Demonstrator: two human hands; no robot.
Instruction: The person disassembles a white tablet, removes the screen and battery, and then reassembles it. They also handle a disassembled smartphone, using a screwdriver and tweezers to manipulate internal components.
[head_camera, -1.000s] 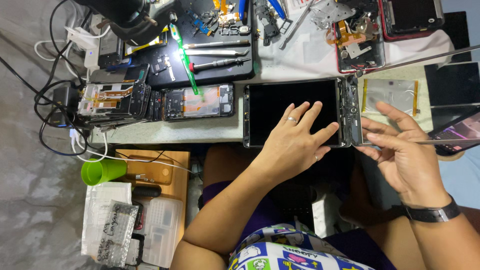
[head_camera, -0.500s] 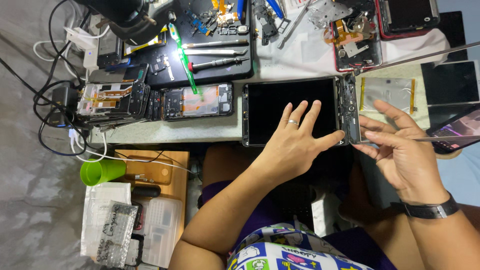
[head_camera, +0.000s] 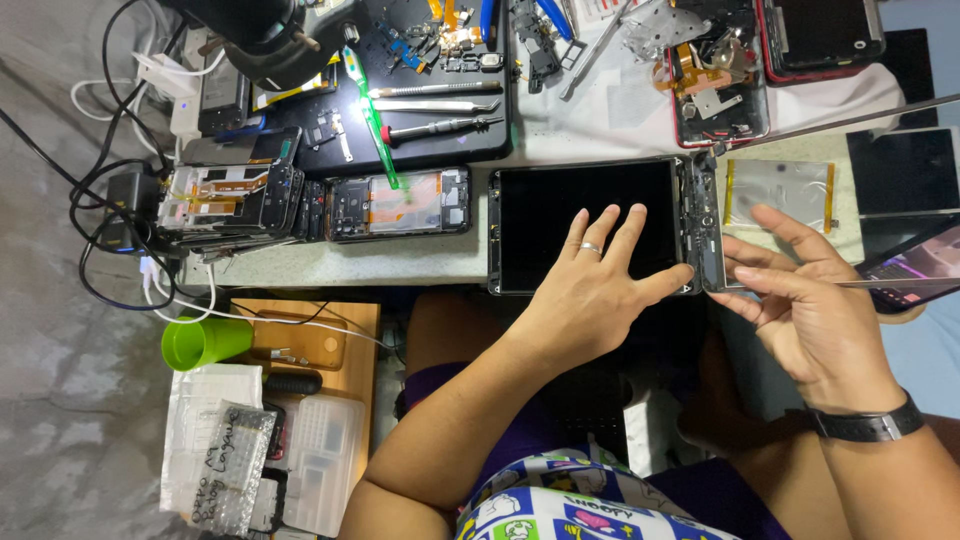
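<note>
An opened black tablet body (head_camera: 545, 205) lies at the table's near edge. My left hand (head_camera: 600, 290), with a ring on one finger, rests flat on its lower right part with the fingers spread. My right hand (head_camera: 810, 320), with a black watch at the wrist, pinches the near left edge of a thin screen panel (head_camera: 915, 282). The panel is lifted off the tablet's right side and seen almost edge-on. A strip of exposed parts (head_camera: 700, 215) runs down the tablet's right end, between my two hands.
A silver foil-wrapped cell (head_camera: 780, 190) lies right of the tablet. Opened phones (head_camera: 400, 205) and a stack of phone frames (head_camera: 230, 195) sit to the left. A black mat with tweezers and a screwdriver (head_camera: 435, 105) lies behind. Cables (head_camera: 110, 200), a green cup (head_camera: 205, 343) and plastic boxes (head_camera: 320, 460) are at the lower left.
Hardly anything moved. My left hand stays flat on the tablet, and my right hand's fingers shifted slightly along the panel's edge.
</note>
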